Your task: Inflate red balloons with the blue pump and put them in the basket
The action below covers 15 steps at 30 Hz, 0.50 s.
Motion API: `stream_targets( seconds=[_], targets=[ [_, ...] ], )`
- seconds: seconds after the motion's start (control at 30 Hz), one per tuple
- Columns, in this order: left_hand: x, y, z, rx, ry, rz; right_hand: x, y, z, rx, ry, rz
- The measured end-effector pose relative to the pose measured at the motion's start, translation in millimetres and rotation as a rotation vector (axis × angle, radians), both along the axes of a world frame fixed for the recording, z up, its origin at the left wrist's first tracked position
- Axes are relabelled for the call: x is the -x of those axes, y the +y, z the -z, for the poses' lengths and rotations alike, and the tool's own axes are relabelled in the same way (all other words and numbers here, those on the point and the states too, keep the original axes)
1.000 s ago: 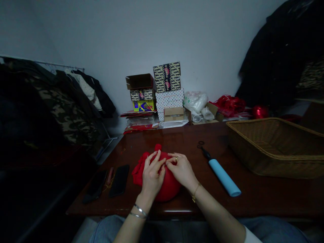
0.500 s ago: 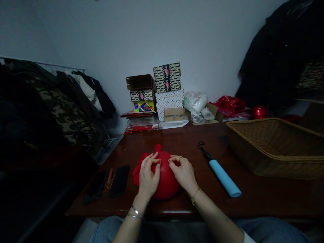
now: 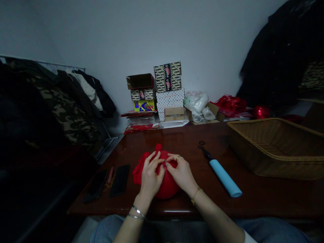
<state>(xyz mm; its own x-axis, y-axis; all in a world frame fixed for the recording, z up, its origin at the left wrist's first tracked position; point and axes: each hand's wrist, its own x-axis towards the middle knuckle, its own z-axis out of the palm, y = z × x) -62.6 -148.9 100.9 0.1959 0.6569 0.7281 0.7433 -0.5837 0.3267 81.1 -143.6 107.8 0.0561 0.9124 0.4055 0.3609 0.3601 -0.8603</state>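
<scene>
A round, smooth red ball or balloon point(image 3: 167, 189) rests on the table near its front edge, partly covered by my hands. My left hand point(image 3: 151, 173) is over its left side, thumb and forefinger pinched together. From the right, my right hand point(image 3: 181, 170) reaches over it in a pinch too, its fingertips almost meeting the left ones above the ball. What the fingertips hold is too small to make out. Bunched red fabric point(image 3: 138, 171) lies left of my left hand, and a small red knob point(image 3: 158, 147) sticks up just behind the ball.
Right of my hands lies a light-blue hand pump point(image 3: 225, 178) with a black tip, then a wicker basket point(image 3: 275, 165). Two dark flat phone-like objects, one a black slab point(image 3: 119, 180), lie at the left. Stacked boxes point(image 3: 170, 101) and plastic bags point(image 3: 197, 102) stand at the back.
Half a second ago my hands were apart above the red ball, each pinching. They have come back together over it, as they were a second ago.
</scene>
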Motion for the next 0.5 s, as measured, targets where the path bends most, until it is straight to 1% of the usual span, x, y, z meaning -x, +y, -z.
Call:
stream_targets(
  seconds=[0.23, 0.5],
  targets=[
    [-3.3, 1.1, 3.3, -0.023, 0.017, -0.012, -2.8, 1.1, -1.2, 0.033, 0.014, -0.025],
    [-5.1, 0.2, 7.1, -0.030, 0.049, -0.005, -3.6, 12.8, 1.6, 0.104, 0.059, -0.074]
  ],
)
